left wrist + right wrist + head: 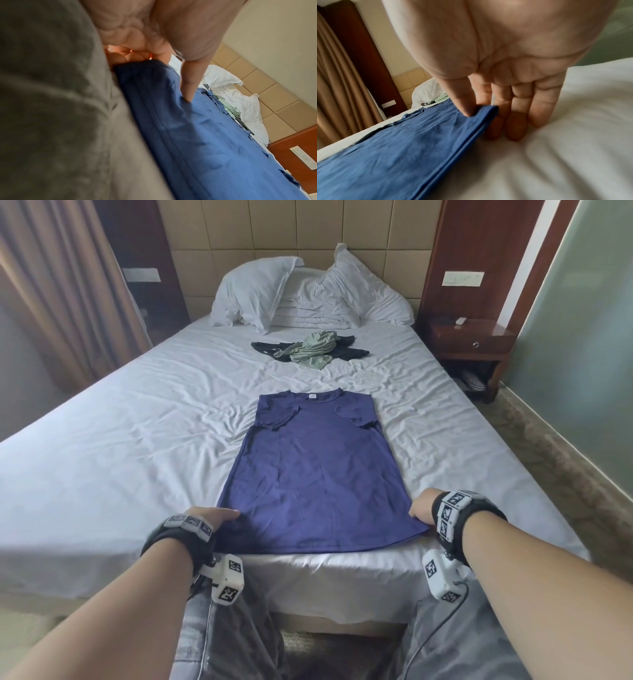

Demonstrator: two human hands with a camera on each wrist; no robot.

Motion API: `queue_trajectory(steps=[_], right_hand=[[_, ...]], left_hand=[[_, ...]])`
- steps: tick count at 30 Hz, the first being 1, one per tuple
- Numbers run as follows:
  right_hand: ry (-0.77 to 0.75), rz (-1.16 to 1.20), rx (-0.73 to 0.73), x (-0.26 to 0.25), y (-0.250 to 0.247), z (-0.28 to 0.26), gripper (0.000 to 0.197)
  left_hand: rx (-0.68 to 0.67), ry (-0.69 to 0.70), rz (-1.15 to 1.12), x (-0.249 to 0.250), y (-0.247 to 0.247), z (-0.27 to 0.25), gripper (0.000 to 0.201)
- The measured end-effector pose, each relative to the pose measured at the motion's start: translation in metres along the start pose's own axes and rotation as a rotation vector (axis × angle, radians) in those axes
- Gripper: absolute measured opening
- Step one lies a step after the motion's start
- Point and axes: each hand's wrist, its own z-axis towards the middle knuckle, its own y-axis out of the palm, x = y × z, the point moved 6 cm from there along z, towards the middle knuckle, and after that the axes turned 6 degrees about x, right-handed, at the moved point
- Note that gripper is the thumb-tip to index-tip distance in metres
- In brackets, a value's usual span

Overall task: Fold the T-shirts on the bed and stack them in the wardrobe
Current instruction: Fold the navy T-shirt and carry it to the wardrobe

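Head view: blue T-shirt (315,474) lies flat along the middle of the bed (102,446), collar toward the pillows (308,292), both sleeves folded in over the chest. Its hem runs along the near edge of the mattress. Left hand (209,517) holds the left hem corner, right hand (423,505) the right one — one at each end of the hem. Wide bare sheet on both sides of the shirt. A crumpled pale green T-shirt (313,350) sits on a black T-shirt (349,350) near the pillows, well apart from the blue one. Nightstand (469,340) stands right of the bed.

Left wrist view: thumb on top of the blue cloth, fingers curled in at the corner beneath — pinching it. Grey trouser cloth (51,108) just beside the hem.

Right wrist view: thumb presses the corner against the index finger; the other fingers rest straight on the white sheet beside the shirt's edge.
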Motion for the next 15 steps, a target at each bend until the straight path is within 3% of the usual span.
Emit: queue_trajectory(steps=[5, 9, 15], right_hand=[[0.053, 0.374, 0.020, 0.011, -0.007, -0.001, 0.034], [0.223, 0.874, 0.024, 0.012, -0.019, -0.009, 0.030], [0.155, 1.021, 0.178, 0.008, -0.084, -0.042, 0.018]], left_hand=[[0.018, 0.019, -0.123, -0.002, -0.011, 0.000, 0.044], [-0.007, 0.025, -0.358, 0.017, -0.026, -0.024, 0.029], [0.021, 0.139, -0.464, 0.048, -0.059, -0.056, 0.029]])
